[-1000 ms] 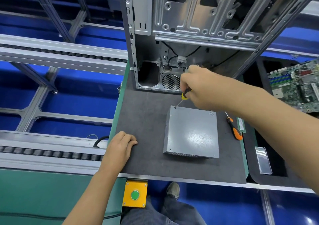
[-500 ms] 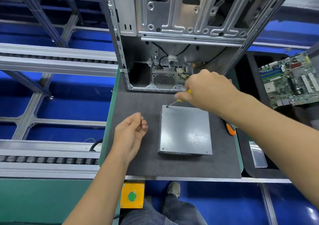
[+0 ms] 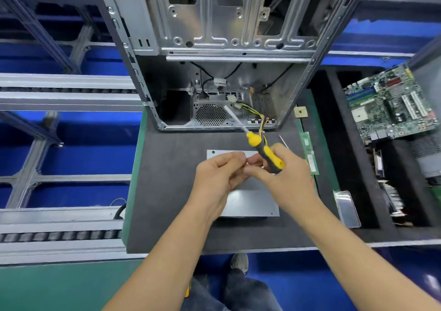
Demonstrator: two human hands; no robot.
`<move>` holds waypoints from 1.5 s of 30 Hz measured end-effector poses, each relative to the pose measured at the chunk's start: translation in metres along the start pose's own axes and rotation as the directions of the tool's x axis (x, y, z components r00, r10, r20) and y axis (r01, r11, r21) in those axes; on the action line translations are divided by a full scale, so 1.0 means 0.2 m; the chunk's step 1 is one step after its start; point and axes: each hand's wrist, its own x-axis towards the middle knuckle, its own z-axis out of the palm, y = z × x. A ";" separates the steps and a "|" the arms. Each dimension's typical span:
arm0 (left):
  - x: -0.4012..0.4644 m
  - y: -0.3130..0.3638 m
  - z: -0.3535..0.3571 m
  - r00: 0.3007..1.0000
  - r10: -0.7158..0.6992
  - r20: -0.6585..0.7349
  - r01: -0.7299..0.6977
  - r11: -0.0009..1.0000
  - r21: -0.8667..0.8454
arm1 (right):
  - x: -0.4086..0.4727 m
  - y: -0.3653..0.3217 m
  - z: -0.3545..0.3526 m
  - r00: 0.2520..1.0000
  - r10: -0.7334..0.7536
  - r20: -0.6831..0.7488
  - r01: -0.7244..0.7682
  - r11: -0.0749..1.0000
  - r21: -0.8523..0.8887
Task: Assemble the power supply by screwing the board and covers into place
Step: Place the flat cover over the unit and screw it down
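Note:
The grey power supply box (image 3: 250,203) lies flat on the dark mat (image 3: 167,179), its lid up. Both hands hover above its far half. My right hand (image 3: 284,174) grips a yellow and black screwdriver (image 3: 260,146), whose shaft points up and away to the left. My left hand (image 3: 217,179) meets the right hand's fingertips with its own fingers curled; whatever small thing sits between them is too blurred to make out. A screw shows at the lid's far left corner (image 3: 213,152).
An open metal computer case (image 3: 214,48) stands at the mat's far edge, with wires and a fan grille inside. A second screwdriver's tip (image 3: 284,142), memory sticks (image 3: 307,153), a motherboard (image 3: 391,105) and a shiny flat piece (image 3: 347,211) lie to the right. Conveyor rails (image 3: 59,91) run on the left.
My right hand lifted the screwdriver off the lid's far left corner and swung its tip upward. My left hand left the mat and came over the box to meet the right hand.

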 end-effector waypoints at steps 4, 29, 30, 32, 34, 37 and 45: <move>0.01 -0.02 0.02 1.000 -0.011 -0.006 0.011 1.000 0.003 | -0.03 0.04 0.01 0.991 -0.096 -0.095 0.081 0.985 -0.149; 0.10 -0.09 -0.03 0.991 0.121 -0.065 -0.098 0.954 0.283 | 0.24 0.22 -0.16 0.991 -0.069 -0.113 0.012 0.896 -0.445; 0.10 -0.09 -0.03 0.991 0.121 -0.063 -0.098 0.954 0.283 | 0.25 0.22 -0.17 0.994 -0.072 -0.079 0.028 0.888 -0.459; 0.10 -0.09 -0.03 0.991 0.116 -0.064 -0.094 0.954 0.284 | 0.28 0.23 -0.16 0.997 -0.075 -0.034 0.050 0.879 -0.473; 0.11 -0.09 -0.03 0.992 0.111 -0.063 -0.089 0.954 0.285 | 0.30 0.22 -0.17 0.996 -0.088 0.006 0.080 0.864 -0.497; 0.10 -0.08 -0.03 0.992 0.106 -0.062 -0.085 0.958 0.273 | 0.32 0.19 -0.19 0.994 -0.066 0.090 0.105 0.836 -0.538; 0.09 -0.08 -0.03 0.993 0.112 -0.048 -0.095 0.955 0.280 | 0.37 0.13 -0.19 0.979 -0.054 0.196 0.169 0.755 -0.634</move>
